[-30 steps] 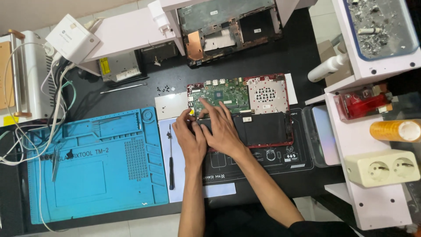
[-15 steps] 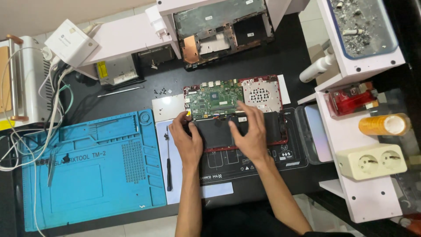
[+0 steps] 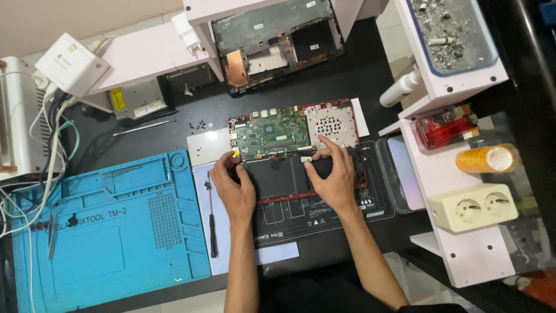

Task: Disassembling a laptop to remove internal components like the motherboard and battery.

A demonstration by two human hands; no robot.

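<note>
An opened red laptop base (image 3: 362, 168) lies on a black work mat, showing a green circuit board (image 3: 272, 135), a silver perforated fan cover (image 3: 331, 124) and a flat black battery (image 3: 278, 177). My left hand (image 3: 231, 185) rests on the battery's left end, fingers curled at its upper left corner. My right hand (image 3: 333, 174) presses on the battery's right end, fingertips at the edge below the fan cover. Neither hand lifts anything.
A blue silicone repair mat (image 3: 104, 226) lies at left, a black screwdriver (image 3: 212, 217) beside it. Loose screws (image 3: 200, 124) sit above a metal plate. Another open laptop shell (image 3: 278, 40) stands behind. White shelves hold a socket block (image 3: 472, 207), an orange tape roll (image 3: 485, 158) and a tray.
My hands have spread apart from the battery's upper left to its two ends. The camera view has shifted slightly.
</note>
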